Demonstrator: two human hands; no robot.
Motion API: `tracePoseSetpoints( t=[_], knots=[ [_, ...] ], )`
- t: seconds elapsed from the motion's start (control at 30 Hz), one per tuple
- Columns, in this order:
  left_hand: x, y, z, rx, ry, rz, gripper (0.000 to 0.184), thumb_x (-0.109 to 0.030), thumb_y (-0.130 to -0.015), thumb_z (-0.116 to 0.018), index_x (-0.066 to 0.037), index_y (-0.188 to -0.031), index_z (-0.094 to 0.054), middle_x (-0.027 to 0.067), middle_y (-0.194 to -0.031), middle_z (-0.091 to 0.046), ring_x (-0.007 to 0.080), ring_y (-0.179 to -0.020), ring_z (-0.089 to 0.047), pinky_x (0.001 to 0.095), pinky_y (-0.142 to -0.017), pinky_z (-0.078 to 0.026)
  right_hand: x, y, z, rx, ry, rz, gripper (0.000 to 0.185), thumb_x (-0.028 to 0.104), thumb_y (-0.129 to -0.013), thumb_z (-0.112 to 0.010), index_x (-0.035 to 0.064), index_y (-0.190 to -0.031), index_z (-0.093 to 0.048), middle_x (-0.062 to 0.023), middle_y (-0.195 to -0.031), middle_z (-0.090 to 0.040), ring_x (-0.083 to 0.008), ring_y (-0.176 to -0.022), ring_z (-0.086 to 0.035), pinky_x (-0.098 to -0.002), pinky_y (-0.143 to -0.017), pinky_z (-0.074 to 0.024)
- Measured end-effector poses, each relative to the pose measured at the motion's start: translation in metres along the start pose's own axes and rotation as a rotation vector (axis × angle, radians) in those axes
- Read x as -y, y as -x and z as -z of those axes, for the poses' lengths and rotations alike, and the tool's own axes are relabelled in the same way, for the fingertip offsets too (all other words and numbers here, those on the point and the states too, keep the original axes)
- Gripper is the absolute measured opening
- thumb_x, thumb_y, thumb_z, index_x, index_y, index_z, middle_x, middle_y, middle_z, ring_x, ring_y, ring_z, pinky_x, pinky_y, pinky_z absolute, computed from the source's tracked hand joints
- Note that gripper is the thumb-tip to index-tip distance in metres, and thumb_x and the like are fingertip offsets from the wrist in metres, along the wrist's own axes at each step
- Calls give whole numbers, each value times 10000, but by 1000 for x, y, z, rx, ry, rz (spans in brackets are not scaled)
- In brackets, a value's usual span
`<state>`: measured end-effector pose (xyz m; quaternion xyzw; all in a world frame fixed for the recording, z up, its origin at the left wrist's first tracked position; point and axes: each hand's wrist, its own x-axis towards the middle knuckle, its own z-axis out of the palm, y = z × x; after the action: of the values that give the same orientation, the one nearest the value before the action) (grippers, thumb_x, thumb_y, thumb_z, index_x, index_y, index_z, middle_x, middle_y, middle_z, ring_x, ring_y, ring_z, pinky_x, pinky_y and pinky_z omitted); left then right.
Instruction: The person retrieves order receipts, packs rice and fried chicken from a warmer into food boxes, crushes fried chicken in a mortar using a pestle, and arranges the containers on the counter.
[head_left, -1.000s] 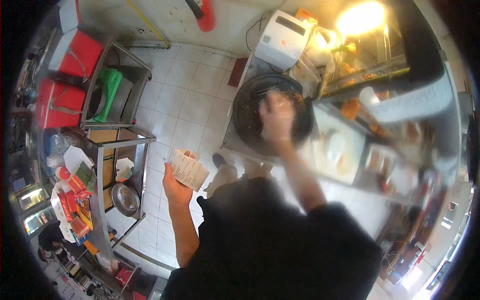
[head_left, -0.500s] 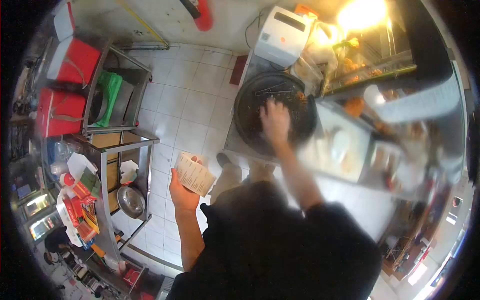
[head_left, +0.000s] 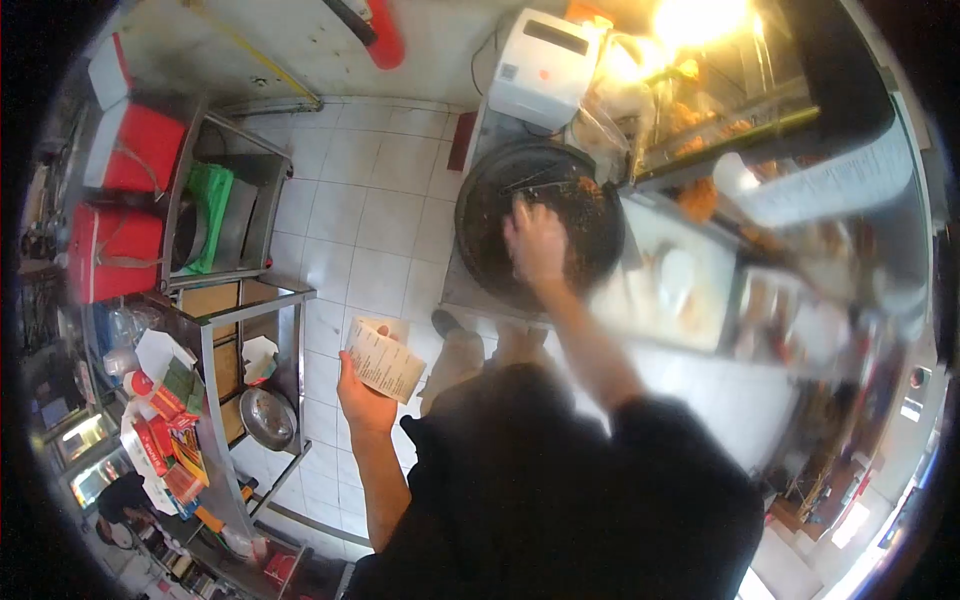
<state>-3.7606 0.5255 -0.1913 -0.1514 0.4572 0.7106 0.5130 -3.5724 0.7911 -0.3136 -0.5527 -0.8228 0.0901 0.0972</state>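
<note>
My left hand (head_left: 368, 402) is closed around an open paper food box (head_left: 388, 362) with lines of printed text, and a fingertip shows at its rim. My right hand (head_left: 537, 243) reaches into a wide, round black pan (head_left: 480, 265). Its fingers are curled in by a small greyish piece that I cannot make out. Just beyond the fingers, a pair of thin metal tongs (head_left: 540, 185) lies in the pan. Orange-brown crumbs (head_left: 588, 187) cling to the pan's far right side.
A white machine (head_left: 543, 68) stands behind the pan. To the right are a pale tray (head_left: 645, 300) and a lit display case (head_left: 740, 110) with fried food. Metal racks at left carry red bags (head_left: 118, 250), cartons (head_left: 165, 400) and a steel bowl (head_left: 268, 418).
My right hand's fingers have drawn in from a spread reach and moved slightly left in the view. The left hand keeps the paper food box. The whole view has shifted a little.
</note>
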Motion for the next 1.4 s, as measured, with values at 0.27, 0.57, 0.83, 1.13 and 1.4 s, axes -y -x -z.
tracePoseSetpoints(
  t=[0.27, 0.57, 0.83, 1.13, 1.4],
  knots=[
    [-9, 2, -6, 18, -38, -85, 583, -446, -1038, -263, -29, -1440, -332, 177, -1383, -495, 328, -1284, -468, 490, -1084, -357, -2, -43, 81, -85, -247, -90, 386, 291, -926, -570, 59, -1231, -528, -199, -1123, -575, -363, -1054, -560, -464, -922, -456],
    [-7, 3, 3, -77, -190, -75, 573, -447, -1040, -255, -46, -1442, -340, 168, -1373, -507, 327, -1273, -480, 502, -1089, -354, -13, 6, -11, -134, 21, -80, 374, 321, -926, -569, 43, -1177, -576, -195, -980, -594, -352, -902, -610, -428, -815, -507],
    [-5, 3, 18, 45, -118, -155, 564, -430, -1040, -286, -30, -1431, -352, 178, -1386, -492, 315, -1267, -489, 492, -1098, -349, -38, -47, 105, -112, 26, -1, 459, 290, -952, -526, 54, -1341, -462, -195, -1059, -601, -312, -926, -618, -401, -792, -504],
    [8, 17, 6, -184, -239, -159, 579, -445, -1036, -295, -29, -1437, -338, 156, -1397, -492, 292, -1297, -465, 468, -1107, -338, -53, 10, -6, -35, 261, 185, 500, 244, -812, -694, 58, -1250, -543, -228, -1112, -576, -378, -940, -621, -460, -900, -479],
    [15, 36, 46, -80, -69, -202, 513, -325, -1034, -309, -13, -1442, -327, 145, -1403, -487, 280, -1328, -437, 468, -1124, -316, -128, -34, 20, -9, -65, -173, 385, 320, -926, -566, 87, -1231, -542, -217, -1132, -575, -392, -1013, -595, -486, -848, -487]
  ],
)
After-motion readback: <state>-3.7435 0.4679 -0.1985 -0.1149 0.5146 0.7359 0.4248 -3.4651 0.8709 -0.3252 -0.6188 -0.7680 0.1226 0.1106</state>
